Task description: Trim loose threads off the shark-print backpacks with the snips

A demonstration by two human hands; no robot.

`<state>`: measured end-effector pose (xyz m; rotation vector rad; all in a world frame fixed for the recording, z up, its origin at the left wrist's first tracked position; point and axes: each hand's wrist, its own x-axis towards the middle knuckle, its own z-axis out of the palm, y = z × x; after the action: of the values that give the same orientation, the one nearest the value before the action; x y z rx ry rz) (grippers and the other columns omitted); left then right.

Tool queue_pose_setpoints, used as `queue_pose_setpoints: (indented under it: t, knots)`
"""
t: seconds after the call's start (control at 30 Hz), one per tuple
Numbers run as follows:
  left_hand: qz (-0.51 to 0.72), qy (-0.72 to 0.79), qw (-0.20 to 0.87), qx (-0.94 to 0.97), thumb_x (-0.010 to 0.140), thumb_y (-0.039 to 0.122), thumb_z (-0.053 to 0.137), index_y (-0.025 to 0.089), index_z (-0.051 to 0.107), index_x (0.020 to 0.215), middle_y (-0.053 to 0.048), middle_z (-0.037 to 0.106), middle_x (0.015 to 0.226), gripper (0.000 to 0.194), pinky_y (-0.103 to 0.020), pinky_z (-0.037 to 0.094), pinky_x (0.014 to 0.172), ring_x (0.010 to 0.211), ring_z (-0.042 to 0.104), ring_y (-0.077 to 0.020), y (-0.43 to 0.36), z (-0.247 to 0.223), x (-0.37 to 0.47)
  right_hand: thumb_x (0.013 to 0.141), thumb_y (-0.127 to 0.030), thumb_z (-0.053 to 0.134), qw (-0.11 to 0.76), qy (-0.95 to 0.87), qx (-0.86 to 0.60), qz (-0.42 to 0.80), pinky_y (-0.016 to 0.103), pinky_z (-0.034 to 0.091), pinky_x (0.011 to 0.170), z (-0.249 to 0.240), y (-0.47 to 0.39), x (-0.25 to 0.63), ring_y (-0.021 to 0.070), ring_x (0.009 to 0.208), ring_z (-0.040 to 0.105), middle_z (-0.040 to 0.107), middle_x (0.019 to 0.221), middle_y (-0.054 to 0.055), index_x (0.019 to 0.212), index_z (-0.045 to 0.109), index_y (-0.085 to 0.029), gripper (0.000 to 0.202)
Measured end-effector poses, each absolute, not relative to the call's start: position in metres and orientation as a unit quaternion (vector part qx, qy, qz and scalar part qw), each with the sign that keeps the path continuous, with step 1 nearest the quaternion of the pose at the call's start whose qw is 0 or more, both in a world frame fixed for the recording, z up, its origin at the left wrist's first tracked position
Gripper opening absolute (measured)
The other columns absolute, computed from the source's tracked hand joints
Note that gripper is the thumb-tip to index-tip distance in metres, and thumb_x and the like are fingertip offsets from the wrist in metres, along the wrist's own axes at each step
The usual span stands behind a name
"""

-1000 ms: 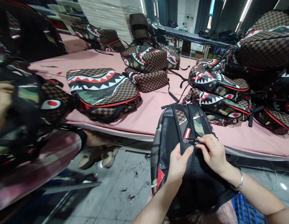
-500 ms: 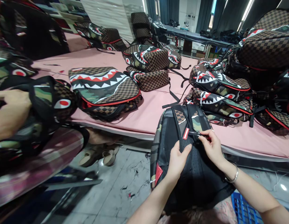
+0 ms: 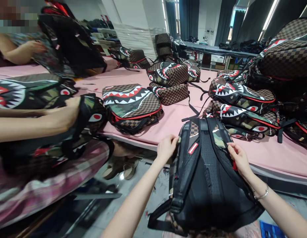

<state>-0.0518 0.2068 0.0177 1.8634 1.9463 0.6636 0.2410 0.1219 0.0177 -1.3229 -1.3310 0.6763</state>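
Observation:
A black backpack [image 3: 205, 185] with checkered and camouflage patches stands back side up in front of me, its top against the table edge. My left hand [image 3: 168, 145] pinches the upper left edge of the backpack. My right hand [image 3: 239, 157] has its fingers closed at the right strap's outer edge, beside a small red piece [image 3: 234, 166]. A red and white label [image 3: 193, 148] sits on the left strap. Both straps run down the back panel, and a loose strap end sticks out at the lower left.
Several shark-mouth backpacks lie on the pink table [image 3: 148, 134], one [image 3: 133, 102] ahead to the left, a stack [image 3: 245, 112] to the right. At the left, another person's arms [image 3: 54, 120] handle a bag. A blue crate [image 3: 269, 229] is at the lower right.
Both hands have moved apart, from the middle of the back panel to its two side edges. The straps now lie spread. The view has shifted left, and the other person's arm reaches further in.

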Motion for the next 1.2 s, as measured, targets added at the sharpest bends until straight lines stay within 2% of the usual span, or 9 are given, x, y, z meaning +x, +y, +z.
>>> queue_pose_setpoints:
  t: [0.1, 0.2, 0.37, 0.43, 0.57, 0.67, 0.9, 1.2]
  knots:
    - [0.239, 0.692, 0.166, 0.660, 0.083, 0.031, 0.048, 0.014, 0.063, 0.101, -0.011, 0.066, 0.102, 0.029, -0.024, 0.039, 0.074, 0.089, 0.058, -0.0190, 0.250, 0.006, -0.048, 0.077, -0.045, 0.057, 0.532, -0.546, -0.571, 0.304, 0.029, 0.048, 0.062, 0.022, 0.127, 0.237, 0.0165, 0.068, 0.059, 0.064, 0.077, 0.005, 0.092, 0.061, -0.014, 0.035]
    - [0.242, 0.691, 0.159, 0.662, 0.083, 0.031, 0.050, 0.012, 0.060, 0.110, -0.012, 0.064, 0.107, 0.033, -0.024, 0.039, 0.079, 0.093, 0.058, -0.0189, 0.279, -0.003, -0.037, 0.077, -0.042, 0.058, 0.501, -0.580, -0.575, 0.287, 0.033, 0.047, 0.072, 0.032, 0.139, 0.232, 0.0190, 0.080, 0.060, 0.065, 0.088, 0.007, 0.092, 0.061, -0.015, 0.031]
    - [0.239, 0.697, 0.144, 0.660, 0.085, 0.029, 0.045, 0.014, 0.064, 0.095, -0.013, 0.062, 0.098, 0.026, -0.028, 0.040, 0.076, 0.090, 0.057, -0.0213, 0.294, -0.011, -0.025, 0.081, -0.037, 0.054, 0.428, -0.668, -0.582, 0.178, 0.033, 0.046, 0.072, 0.059, 0.183, 0.203, 0.0195, 0.082, 0.060, 0.065, 0.091, 0.005, 0.091, 0.060, -0.019, 0.022]
    - [0.242, 0.703, 0.137, 0.655, 0.087, 0.028, 0.042, 0.013, 0.062, 0.096, -0.014, 0.059, 0.100, 0.027, -0.030, 0.040, 0.076, 0.091, 0.057, -0.0224, 0.296, -0.015, -0.023, 0.082, -0.035, 0.053, 0.385, -0.709, -0.578, 0.124, 0.032, 0.045, 0.073, 0.068, 0.209, 0.178, 0.0198, 0.083, 0.060, 0.065, 0.091, 0.005, 0.091, 0.060, -0.019, 0.020]
    - [0.258, 0.714, 0.133, 0.638, 0.087, 0.027, 0.040, 0.014, 0.057, 0.099, -0.013, 0.055, 0.101, 0.025, -0.032, 0.041, 0.076, 0.091, 0.057, -0.0225, 0.299, -0.026, -0.018, 0.086, -0.034, 0.049, 0.233, -0.753, -0.615, 0.015, 0.030, 0.044, 0.073, 0.071, 0.259, 0.117, 0.0202, 0.089, 0.060, 0.062, 0.098, 0.007, 0.100, 0.056, -0.019, 0.022]
    - [0.276, 0.724, 0.146, 0.615, 0.086, 0.024, 0.040, 0.017, 0.057, 0.095, -0.010, 0.055, 0.099, 0.020, -0.030, 0.042, 0.073, 0.088, 0.058, -0.0209, 0.305, -0.034, -0.019, 0.088, -0.035, 0.046, 0.153, -0.764, -0.627, -0.015, 0.029, 0.043, 0.071, 0.058, 0.282, 0.088, 0.0204, 0.089, 0.061, 0.063, 0.098, 0.007, 0.104, 0.053, -0.020, 0.024]
    - [0.327, 0.720, 0.197, 0.580, 0.082, 0.017, 0.044, 0.018, 0.057, 0.077, -0.006, 0.058, 0.087, 0.014, -0.026, 0.043, 0.072, 0.085, 0.058, -0.0172, 0.322, -0.044, -0.027, 0.091, -0.033, 0.040, 0.073, -0.783, -0.618, -0.014, 0.025, 0.042, 0.064, 0.017, 0.285, 0.092, 0.0191, 0.079, 0.063, 0.064, 0.089, 0.006, 0.099, 0.053, -0.020, 0.020]
    - [0.361, 0.707, 0.219, 0.567, 0.081, 0.016, 0.043, 0.018, 0.056, 0.076, -0.007, 0.058, 0.087, 0.015, -0.028, 0.042, 0.075, 0.087, 0.057, -0.0183, 0.324, -0.046, -0.027, 0.093, -0.035, 0.035, 0.061, -0.781, -0.621, -0.012, 0.024, 0.042, 0.063, 0.012, 0.286, 0.094, 0.0182, 0.080, 0.063, 0.063, 0.091, 0.006, 0.102, 0.051, -0.021, 0.023]
